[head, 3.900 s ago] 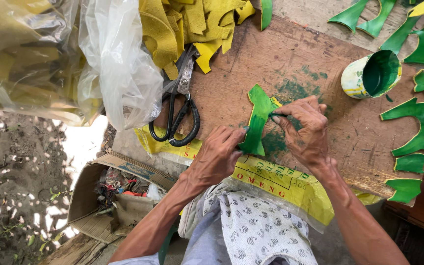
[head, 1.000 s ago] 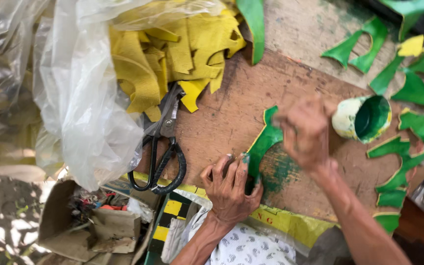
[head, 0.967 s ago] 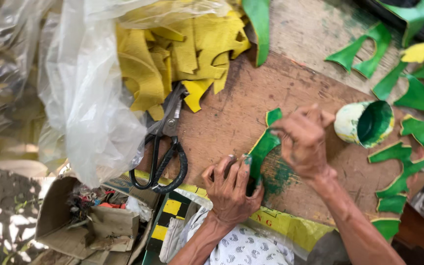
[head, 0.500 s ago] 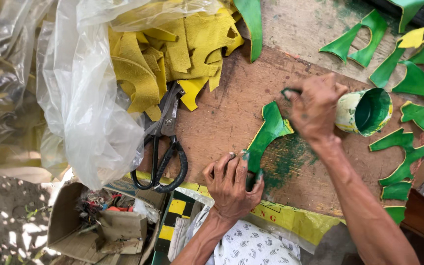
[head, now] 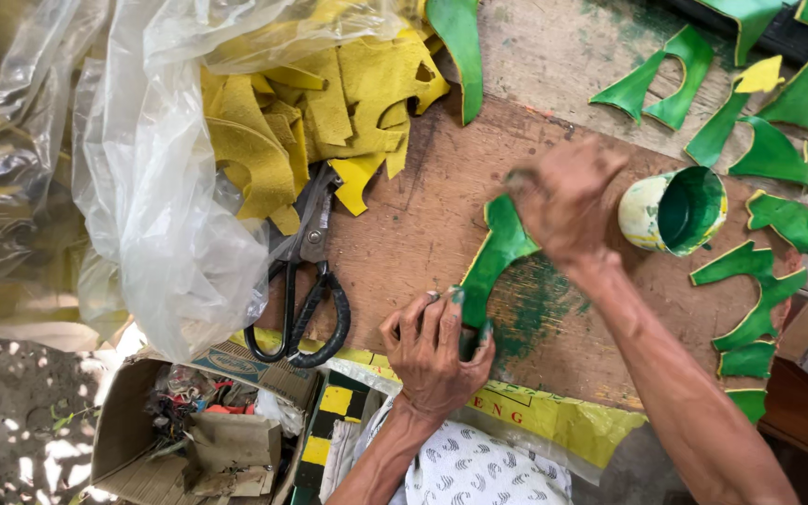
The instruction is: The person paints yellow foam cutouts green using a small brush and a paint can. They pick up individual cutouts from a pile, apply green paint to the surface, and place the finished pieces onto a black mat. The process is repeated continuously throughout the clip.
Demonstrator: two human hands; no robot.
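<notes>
A curved green-painted cut-out piece (head: 496,260) with yellow edges lies on the brown wooden board (head: 404,243). My left hand (head: 437,353) presses down on its near end, fingertips stained green. Blurred by motion, my right hand (head: 563,198) is closed over the piece's far end with a thin dark brush tip (head: 514,177) sticking out of the fingers. Just right of that hand stands a small cup of green paint (head: 677,211). A green smear (head: 535,309) marks the board beside the piece.
Black-handled scissors (head: 303,292) lie left of the piece. Yellow cut-outs (head: 329,112) spill from a clear plastic bag (head: 156,196). Several painted green pieces (head: 750,299) lie at the right and far edge. A cardboard box of scraps (head: 189,430) sits below the board.
My right hand went up toward the paint cup, then swung back left over the piece's far end. My left hand stayed pressed on the near end.
</notes>
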